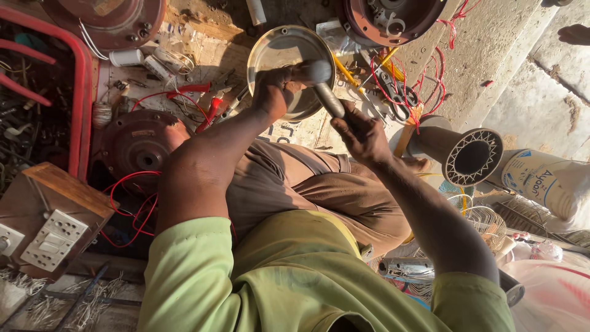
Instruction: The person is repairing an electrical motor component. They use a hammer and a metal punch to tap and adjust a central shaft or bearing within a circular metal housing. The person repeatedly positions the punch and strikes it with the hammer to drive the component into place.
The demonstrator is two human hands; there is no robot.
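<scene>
A round shiny metal cover (284, 52), like a shallow dish, stands tilted on the floor in front of me. My left hand (273, 92) grips its lower rim. My right hand (361, 130) is shut on the handle of a metal hammer (319, 77), whose grey head lies against the inside of the cover, right beside the fingers of my left hand. My brown-trousered knees are below both hands.
Brown motor housings lie at top left (107, 18), top right (390, 18) and left (138, 142). Red wires (405, 86), pliers and small tools litter the floor. A wooden switch board (52, 218) sits lower left, a grey cone-shaped part (464, 154) at right.
</scene>
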